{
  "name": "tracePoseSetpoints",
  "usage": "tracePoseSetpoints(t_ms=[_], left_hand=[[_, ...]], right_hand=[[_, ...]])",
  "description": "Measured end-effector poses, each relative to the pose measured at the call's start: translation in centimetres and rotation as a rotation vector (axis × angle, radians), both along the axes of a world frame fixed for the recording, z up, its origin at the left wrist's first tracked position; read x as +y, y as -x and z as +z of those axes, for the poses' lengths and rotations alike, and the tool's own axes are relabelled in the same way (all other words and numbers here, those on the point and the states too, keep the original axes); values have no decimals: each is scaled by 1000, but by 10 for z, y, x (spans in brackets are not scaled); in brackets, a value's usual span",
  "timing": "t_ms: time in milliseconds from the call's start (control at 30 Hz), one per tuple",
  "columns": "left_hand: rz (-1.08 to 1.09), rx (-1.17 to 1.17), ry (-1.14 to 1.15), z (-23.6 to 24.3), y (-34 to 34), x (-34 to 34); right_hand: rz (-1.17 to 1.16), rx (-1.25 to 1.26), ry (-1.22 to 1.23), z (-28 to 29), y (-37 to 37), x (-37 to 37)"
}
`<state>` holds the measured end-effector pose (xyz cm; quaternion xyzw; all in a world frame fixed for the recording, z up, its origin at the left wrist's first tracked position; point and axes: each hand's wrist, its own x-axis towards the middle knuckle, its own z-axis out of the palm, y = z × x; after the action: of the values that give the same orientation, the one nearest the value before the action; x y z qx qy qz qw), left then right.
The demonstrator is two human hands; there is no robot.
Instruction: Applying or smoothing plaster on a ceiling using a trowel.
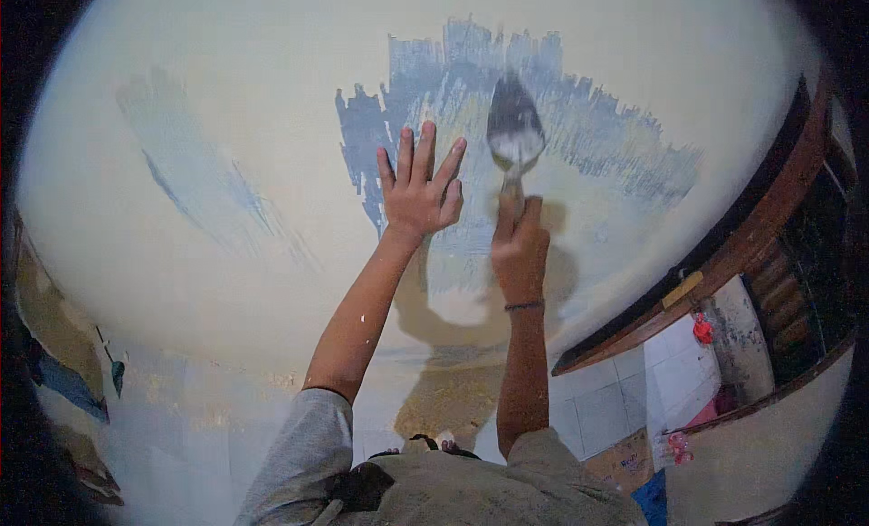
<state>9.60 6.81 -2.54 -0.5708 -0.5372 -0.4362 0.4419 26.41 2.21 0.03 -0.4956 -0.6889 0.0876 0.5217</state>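
A pale cream wall (272,37) carries a broad patch of streaky blue-grey paint (416,64). Flat against that patch rests my left hand (421,182), its fingers spread and nothing in it. My right hand (520,236) is wrapped round the handle of a trowel (515,119) to the right of it. The trowel's dark, leaf-shaped blade points up and lies over the patch, slightly blurred. Whitish material shows on the blade's lower half; I cannot make out what it is. A dark band circles my right wrist.
Another faint blue streak (199,173) marks the wall at left. A brown wooden frame (724,254) curves along the right, with a small yellowish block (682,291) on it. Below lie pale floor tiles (625,390), a cardboard piece (626,461) and a red item (701,328).
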Motion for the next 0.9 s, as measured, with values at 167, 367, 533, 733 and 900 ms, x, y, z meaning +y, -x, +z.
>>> tracePoseSetpoints(t_ms=[167, 367, 533, 733, 900], left_hand=[[18, 5, 10, -2, 1, -1], [0, 8, -5, 2, 0, -1], [-2, -12, 7, 1, 0, 0], [-3, 3, 4, 1, -1, -2], [-5, -29, -26, 1, -1, -3]], right_hand=[[66, 30, 80, 21, 0, 4], [-1, -17, -51, -1, -2, -2], [56, -47, -202, 7, -3, 10], [46, -25, 12, 20, -5, -6], [67, 15, 49, 15, -5, -14]])
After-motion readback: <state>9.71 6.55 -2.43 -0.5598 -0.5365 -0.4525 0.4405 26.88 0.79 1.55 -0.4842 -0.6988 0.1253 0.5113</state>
